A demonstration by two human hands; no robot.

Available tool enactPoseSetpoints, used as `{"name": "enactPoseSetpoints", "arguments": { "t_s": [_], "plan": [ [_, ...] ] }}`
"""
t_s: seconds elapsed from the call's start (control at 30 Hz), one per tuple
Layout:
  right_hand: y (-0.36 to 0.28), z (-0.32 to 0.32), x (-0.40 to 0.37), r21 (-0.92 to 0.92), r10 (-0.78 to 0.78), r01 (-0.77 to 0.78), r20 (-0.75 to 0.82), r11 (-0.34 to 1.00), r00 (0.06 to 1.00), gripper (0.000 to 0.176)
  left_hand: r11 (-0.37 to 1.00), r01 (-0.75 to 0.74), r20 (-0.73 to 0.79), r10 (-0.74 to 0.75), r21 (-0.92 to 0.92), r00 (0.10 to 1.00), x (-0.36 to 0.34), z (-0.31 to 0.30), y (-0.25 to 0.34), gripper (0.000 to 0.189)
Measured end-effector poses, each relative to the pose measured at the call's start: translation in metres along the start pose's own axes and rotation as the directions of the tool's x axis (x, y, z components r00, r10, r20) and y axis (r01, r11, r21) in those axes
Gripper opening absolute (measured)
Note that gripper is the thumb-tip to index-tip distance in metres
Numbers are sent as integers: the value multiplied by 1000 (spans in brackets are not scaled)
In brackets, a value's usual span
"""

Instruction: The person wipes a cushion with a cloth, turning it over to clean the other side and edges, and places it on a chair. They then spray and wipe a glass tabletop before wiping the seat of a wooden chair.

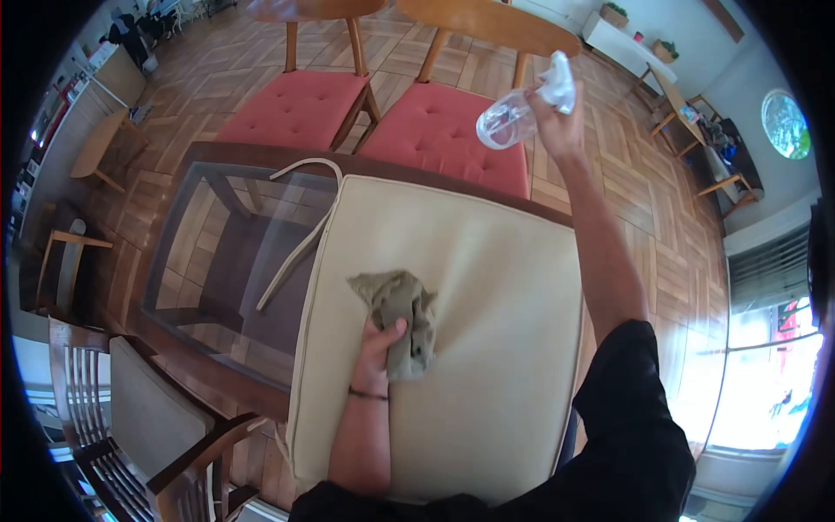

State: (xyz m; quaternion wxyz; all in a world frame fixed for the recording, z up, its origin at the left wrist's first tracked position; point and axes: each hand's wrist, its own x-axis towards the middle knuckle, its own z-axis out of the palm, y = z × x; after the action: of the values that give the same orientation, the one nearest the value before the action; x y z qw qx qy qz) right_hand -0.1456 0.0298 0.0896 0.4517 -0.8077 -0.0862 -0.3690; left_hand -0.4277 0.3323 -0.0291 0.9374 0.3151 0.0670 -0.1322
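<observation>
Crumpled grey-green cloth (404, 300) is pinched in the left hand (379, 341) over the padded cream cushion (496, 391), its fingers mostly hidden. Ahead and rightward, well apart, the right hand (561, 126) grips a clear plastic spray bottle (506, 122), base slanting left; whether a finger presses its trigger is unclear.

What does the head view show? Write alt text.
A left hand holds a crumpled cloth over a cream cushion; the right hand holds a clear spray bottle. The cushion lies on a glass-topped table beside two red-seated chairs.
</observation>
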Motion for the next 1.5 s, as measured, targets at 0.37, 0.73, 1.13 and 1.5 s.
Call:
{"name": "enactPoseSetpoints", "arguments": {
  "t_s": [0.37,0.73,1.13,1.5],
  "plan": [
    [-263,-155,-186,244,300,-484,535,840,790,31,962,-267,-155,257,-51,954,-13,9,-8,28],
    [-278,-108,-326,-59,494,-540,494,840,716,30,886,-409,-495,463,220,735,-210,-3,13,25],
    [-237,-253,-352,-2,689,-704,210,710,694,29,882,-422,-398,471,209,787,-215,-29,4,28],
    [-379,-175,-412,175,207,-489,749,855,629,28,602,-663,-474,787,446,396,-305,17,44,43]
  ]
}}
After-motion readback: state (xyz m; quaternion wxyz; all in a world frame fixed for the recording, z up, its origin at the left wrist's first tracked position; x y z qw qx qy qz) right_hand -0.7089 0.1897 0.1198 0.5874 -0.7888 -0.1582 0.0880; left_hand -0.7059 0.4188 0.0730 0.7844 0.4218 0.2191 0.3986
